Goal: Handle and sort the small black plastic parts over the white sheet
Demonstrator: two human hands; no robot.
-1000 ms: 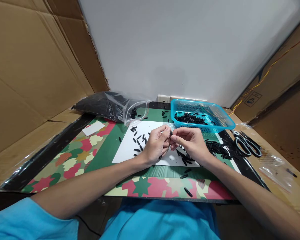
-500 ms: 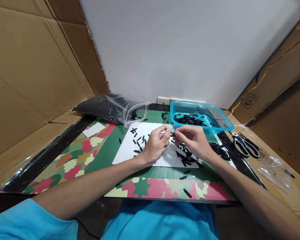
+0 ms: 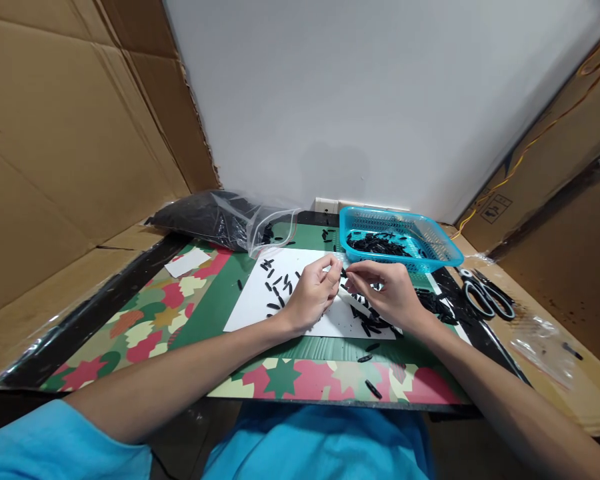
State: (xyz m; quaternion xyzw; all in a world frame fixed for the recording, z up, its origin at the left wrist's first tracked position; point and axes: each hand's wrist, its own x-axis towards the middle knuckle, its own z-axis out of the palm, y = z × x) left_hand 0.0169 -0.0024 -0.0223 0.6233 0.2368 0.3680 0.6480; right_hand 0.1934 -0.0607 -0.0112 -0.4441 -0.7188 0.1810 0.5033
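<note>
With the basket (image 3: pixel 405 261) at one o'clock, our left hand (image 3: pixel 313 292) and right hand (image 3: pixel 390 292) each press fingertips together over paper (image 3: pixel 249 308), on what we cannot tell.

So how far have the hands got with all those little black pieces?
Maybe partway. A black heap lies in the blue basket, perhaps done. The left hand and right hand are close together over the white sheet; what they pinch is too small to tell. Loose pieces on the sheet and a dark-filled bag may be left.
</note>
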